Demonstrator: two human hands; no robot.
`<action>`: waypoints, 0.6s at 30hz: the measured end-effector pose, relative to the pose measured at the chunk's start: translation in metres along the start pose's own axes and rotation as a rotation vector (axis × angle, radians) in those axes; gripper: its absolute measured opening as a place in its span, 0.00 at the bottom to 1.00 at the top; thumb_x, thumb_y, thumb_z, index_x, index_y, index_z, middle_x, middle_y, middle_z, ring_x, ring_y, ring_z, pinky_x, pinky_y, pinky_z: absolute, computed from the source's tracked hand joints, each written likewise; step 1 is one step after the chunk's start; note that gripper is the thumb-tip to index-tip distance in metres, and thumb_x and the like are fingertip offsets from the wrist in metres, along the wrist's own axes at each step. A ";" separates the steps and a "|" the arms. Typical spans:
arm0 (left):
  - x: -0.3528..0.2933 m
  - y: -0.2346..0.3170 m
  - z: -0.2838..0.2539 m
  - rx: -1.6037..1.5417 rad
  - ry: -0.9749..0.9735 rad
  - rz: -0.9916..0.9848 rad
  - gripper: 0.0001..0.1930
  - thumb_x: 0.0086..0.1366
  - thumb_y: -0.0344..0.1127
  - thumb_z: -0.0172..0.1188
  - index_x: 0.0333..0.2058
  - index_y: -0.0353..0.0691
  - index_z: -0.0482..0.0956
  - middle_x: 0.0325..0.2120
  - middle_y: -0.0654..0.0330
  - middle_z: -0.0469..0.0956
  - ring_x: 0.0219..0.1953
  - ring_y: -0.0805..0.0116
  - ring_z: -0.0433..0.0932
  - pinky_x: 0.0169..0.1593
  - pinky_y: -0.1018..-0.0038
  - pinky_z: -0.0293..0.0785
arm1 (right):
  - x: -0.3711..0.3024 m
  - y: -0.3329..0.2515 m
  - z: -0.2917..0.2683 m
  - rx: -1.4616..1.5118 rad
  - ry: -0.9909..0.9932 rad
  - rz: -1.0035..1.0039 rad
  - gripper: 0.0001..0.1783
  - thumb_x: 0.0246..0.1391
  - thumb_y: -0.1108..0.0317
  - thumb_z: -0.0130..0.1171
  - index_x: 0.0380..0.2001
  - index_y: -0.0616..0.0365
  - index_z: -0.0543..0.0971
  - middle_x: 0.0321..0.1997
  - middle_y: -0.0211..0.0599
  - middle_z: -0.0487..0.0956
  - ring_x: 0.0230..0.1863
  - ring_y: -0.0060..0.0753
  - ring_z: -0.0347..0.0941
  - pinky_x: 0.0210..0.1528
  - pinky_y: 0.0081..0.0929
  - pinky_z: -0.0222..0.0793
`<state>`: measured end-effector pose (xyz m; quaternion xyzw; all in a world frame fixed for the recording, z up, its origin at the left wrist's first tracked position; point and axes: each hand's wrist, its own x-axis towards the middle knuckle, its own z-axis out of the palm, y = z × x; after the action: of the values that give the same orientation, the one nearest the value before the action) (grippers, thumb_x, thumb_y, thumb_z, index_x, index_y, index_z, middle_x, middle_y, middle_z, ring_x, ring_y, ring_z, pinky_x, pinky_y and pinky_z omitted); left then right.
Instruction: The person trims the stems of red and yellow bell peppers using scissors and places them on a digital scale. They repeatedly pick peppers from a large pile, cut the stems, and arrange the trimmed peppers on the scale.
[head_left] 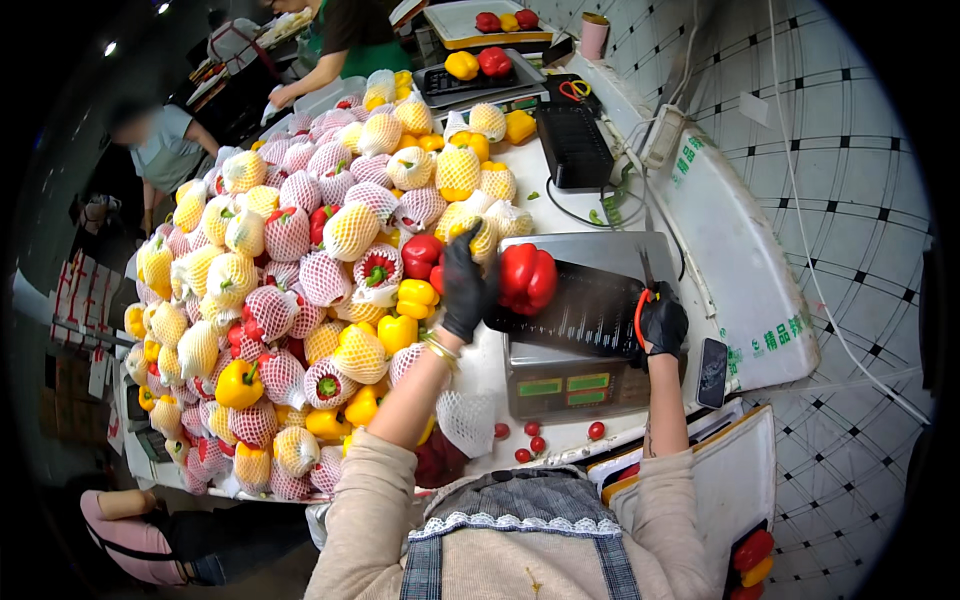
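My left hand (468, 288), in a black glove, is at the right edge of the pepper heap, fingers stretched forward and apart. A red pepper (422, 256) lies just left of it, and a yellow netted pepper (482, 241) is by its fingertips. On its right, a bare red pepper (527, 278) rests at the left end of a black tray (590, 312). The tray lies on a metal weighing scale (540, 385). My gloved right hand (663, 322) is closed around scissors with orange-red handles (640, 318), blades pointing away, at the tray's right end.
A heap of red and yellow peppers (330, 285), many in foam nets, covers the left side. Stacked black trays (574, 147) stand behind the scale. A phone (711, 372) lies at right; several cherry tomatoes (537, 444) lie in front. Co-workers (165, 150) stand at far left.
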<state>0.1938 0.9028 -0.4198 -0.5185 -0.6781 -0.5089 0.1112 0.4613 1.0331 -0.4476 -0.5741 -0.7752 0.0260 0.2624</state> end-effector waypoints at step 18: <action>-0.001 0.021 -0.071 -0.965 0.029 -0.834 0.21 0.60 0.39 0.55 0.48 0.38 0.61 0.40 0.59 0.69 0.43 0.69 0.69 0.48 0.75 0.66 | -0.078 -0.099 -0.064 1.092 -0.279 -0.444 0.27 0.44 0.73 0.58 0.50 0.67 0.64 0.38 0.46 0.73 0.39 0.37 0.71 0.44 0.30 0.65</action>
<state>0.1853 0.8440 -0.3763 -0.1959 -0.5158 -0.7645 -0.3333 0.4178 0.9121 -0.3884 -0.1721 -0.7782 0.4396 0.4142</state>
